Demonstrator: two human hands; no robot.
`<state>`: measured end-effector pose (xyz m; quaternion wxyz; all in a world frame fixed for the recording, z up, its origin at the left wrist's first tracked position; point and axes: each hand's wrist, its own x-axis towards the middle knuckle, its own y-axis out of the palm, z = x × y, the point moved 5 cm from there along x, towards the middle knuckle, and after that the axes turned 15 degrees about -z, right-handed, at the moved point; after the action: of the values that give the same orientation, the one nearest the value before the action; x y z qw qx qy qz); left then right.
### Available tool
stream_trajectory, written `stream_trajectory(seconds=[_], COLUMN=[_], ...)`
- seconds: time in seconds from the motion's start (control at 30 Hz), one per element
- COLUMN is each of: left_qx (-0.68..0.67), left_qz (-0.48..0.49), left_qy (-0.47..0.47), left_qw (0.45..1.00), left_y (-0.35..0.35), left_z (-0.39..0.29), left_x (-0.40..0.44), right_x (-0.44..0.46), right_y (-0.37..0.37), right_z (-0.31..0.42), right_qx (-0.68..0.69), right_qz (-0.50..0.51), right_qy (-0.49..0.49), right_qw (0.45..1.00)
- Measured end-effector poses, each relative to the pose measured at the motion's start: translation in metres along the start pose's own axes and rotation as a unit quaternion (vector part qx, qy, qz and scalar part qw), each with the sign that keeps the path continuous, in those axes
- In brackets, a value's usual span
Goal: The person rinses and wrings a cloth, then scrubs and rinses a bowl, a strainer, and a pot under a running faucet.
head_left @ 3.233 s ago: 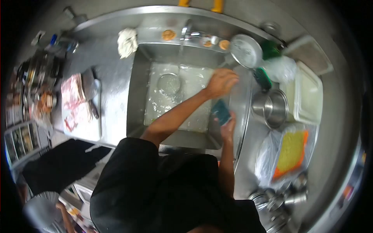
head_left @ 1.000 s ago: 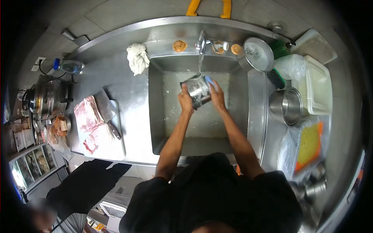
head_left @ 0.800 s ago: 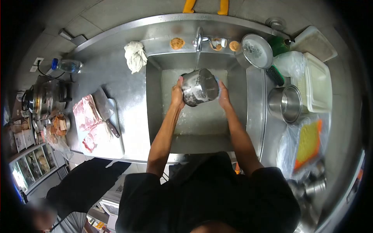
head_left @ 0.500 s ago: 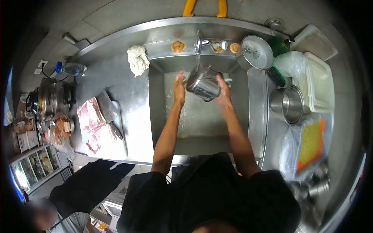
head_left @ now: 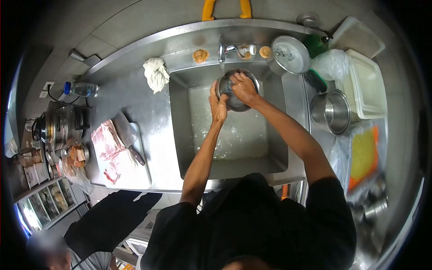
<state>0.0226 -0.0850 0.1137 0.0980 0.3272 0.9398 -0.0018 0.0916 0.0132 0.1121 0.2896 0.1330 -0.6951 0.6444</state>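
Observation:
A round stainless steel pot (head_left: 238, 105) is tilted under the tap (head_left: 222, 51) in the sink, its mouth facing me. My left hand (head_left: 218, 103) grips its left side, thumb over the rim. My right hand (head_left: 244, 88) reaches into the mouth, its fingers somewhat apart against the inside; no held thing shows there. Water runs from the spout beside the pot. The sink (head_left: 229, 168) has a wet floor with splashes below my hands.
Left of the sink, a cleaver (head_left: 126, 130) and raw meat (head_left: 108, 139) lie on a white board, with a cloth (head_left: 156, 74) behind. To the right stand two metal pots (head_left: 330, 112), a green brush (head_left: 316, 80) and white trays (head_left: 373, 96). Another person (head_left: 92, 258) is at lower left.
The pot has turned so its mouth faces me. My right hand has moved from its outer side into the mouth, and my left hand has closed on its side.

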Motion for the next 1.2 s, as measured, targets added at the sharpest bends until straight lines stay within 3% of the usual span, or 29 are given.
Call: stream_trajectory(seconds=[0.03,0.07,0.1,0.13,0.17,0.2,0.27,0.3,0.37,0.43,0.5,0.53,0.57,0.63,0.67,0.7,0.77,0.8,0.83,0.87,0.9,0.93,0.97,1.03,1.07,1.1,1.17,1.2], left_qx=[-0.002,0.080,0.157,0.106,0.102,0.090,0.131,0.134,0.294,0.328,0.186,0.090,0.086,-0.135,-0.049,-0.045,0.192,0.228,0.229,0.143,0.051,0.047,0.045,-0.045,-0.124,-0.208,-0.274,-0.268], left_qz=[-0.002,-0.019,-0.037,-0.040,-0.045,-0.039,-0.004,-0.003,0.204,0.221,-0.024,-0.042,-0.045,-0.059,-0.013,-0.016,0.112,0.150,0.147,0.116,0.084,0.095,0.092,0.025,0.100,0.107,0.125,0.156], left_qy=[0.001,0.095,0.193,0.244,0.243,0.218,0.133,0.133,-0.033,0.021,0.187,0.183,0.183,-0.101,-0.089,-0.095,-0.050,-0.050,-0.053,-0.113,-0.169,-0.161,-0.165,-0.398,-0.393,-0.463,-0.346,-0.373], left_qw=[1.000,0.992,0.968,0.963,0.963,0.971,0.982,0.982,0.933,0.918,0.964,0.978,0.978,0.984,0.995,0.994,0.974,0.961,0.961,0.976,0.981,0.981,0.981,0.916,0.906,0.855,0.889,0.874], left_y=[0.000,-0.007,-0.010,-0.010,-0.010,-0.012,-0.016,-0.022,-0.014,-0.005,-0.012,-0.004,-0.003,-0.012,-0.022,-0.037,-0.037,-0.035,-0.039,-0.037,-0.032,-0.031,-0.033,-0.032,-0.021,-0.016,-0.005,-0.002], left_z=[0.001,0.000,-0.006,-0.010,-0.011,-0.008,-0.004,-0.019,-0.038,-0.044,-0.030,-0.020,-0.006,0.039,0.032,0.024,0.006,0.005,0.005,-0.003,-0.006,0.014,0.031,0.061,0.061,0.068,0.074,0.077], left_x=[0.008,0.016,0.022,0.028,0.034,0.038,0.055,0.064,0.068,0.062,0.057,0.041,0.043,0.044,0.045,0.044,0.061,0.062,0.056,0.052,0.055,0.058,0.056,0.050,0.043,0.042,0.063,0.064], right_x=[-0.002,-0.012,-0.014,-0.014,-0.019,-0.025,-0.019,-0.026,-0.047,-0.048,-0.031,-0.028,-0.022,-0.017,-0.027,-0.042,-0.047,-0.046,-0.045,-0.040,-0.039,-0.033,-0.033,-0.033,-0.035,-0.033,-0.042,-0.067], right_y=[0.005,0.008,0.004,0.002,0.001,-0.007,-0.036,-0.035,-0.032,-0.025,-0.037,-0.023,-0.023,-0.029,-0.029,-0.033,-0.038,-0.035,-0.036,-0.031,-0.021,-0.022,-0.019,-0.007,-0.003,-0.003,-0.004,0.021], right_z=[-0.003,0.002,0.013,0.022,0.034,0.046,0.053,0.044,0.026,0.014,0.017,0.022,0.032,0.058,0.058,0.048,0.023,0.014,0.021,0.012,0.002,0.000,0.001,-0.017,-0.016,-0.015,-0.017,-0.034], right_qx=[-0.017,-0.030,-0.032,0.153,0.334,0.336,0.280,0.282,0.113,0.122,0.137,0.178,0.217,0.222,0.206,0.210,0.167,0.189,0.193,0.309,0.405,0.429,0.429,0.526,0.521,0.521,0.508,0.462], right_qz=[0.108,0.217,0.217,0.214,0.205,0.211,0.019,0.018,0.035,0.042,-0.008,-0.035,-0.039,-0.046,-0.052,-0.047,-0.047,0.042,0.044,0.062,0.077,-0.021,-0.016,-0.171,-0.205,-0.205,-0.263,-0.241], right_qy=[0.052,0.106,0.104,0.210,0.309,0.309,0.281,0.283,-0.001,0.002,0.146,0.256,0.325,0.274,0.187,0.191,0.006,0.031,0.031,0.231,0.415,0.474,0.475,0.602,0.651,0.650,0.704,0.739], right_qw=[0.993,0.970,0.970,0.942,0.867,0.864,0.918,0.917,0.993,0.992,0.980,0.950,0.920,0.934,0.959,0.958,0.985,0.981,0.980,0.921,0.811,0.768,0.768,0.576,0.513,0.514,0.421,0.426])
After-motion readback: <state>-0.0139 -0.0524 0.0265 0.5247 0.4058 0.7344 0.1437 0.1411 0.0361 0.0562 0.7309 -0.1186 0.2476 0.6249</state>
